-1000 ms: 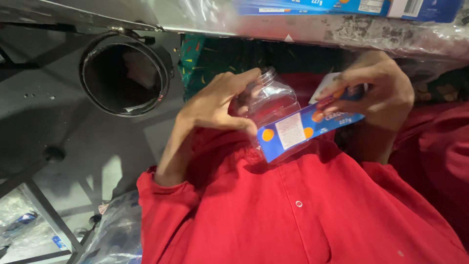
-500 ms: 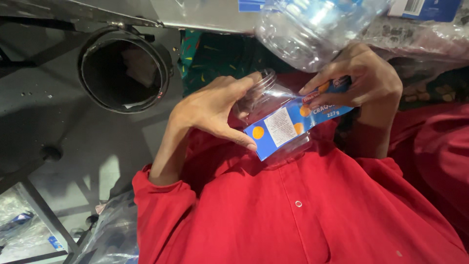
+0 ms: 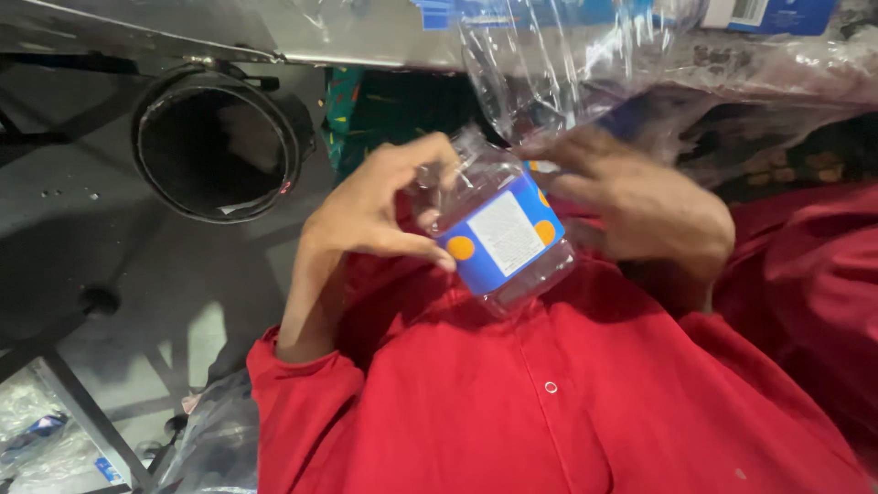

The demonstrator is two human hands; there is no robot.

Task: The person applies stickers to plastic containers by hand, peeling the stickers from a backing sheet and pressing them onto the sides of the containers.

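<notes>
I hold a clear plastic jar (image 3: 498,242) with a blue label carrying orange dots against my red shirt (image 3: 549,402). My left hand (image 3: 380,206) grips the jar's left side, thumb under the label's corner. My right hand (image 3: 640,201) lies on the jar's right side, fingers stretched over the label's upper edge. The jar's top end points toward the bench. A clear plastic wrap (image 3: 549,64) hangs just above the jar and my right hand.
A black round bin (image 3: 215,146) stands on the grey floor to the left. The metal bench edge (image 3: 274,41) runs across the top, with blue packs (image 3: 768,14) under plastic. Clear bags (image 3: 37,439) lie at the lower left by a metal frame leg.
The blue label, loose at first and held by my right hand, now lies flat around the jar. My right hand has opened over the label. The clear wrap has come into view above.
</notes>
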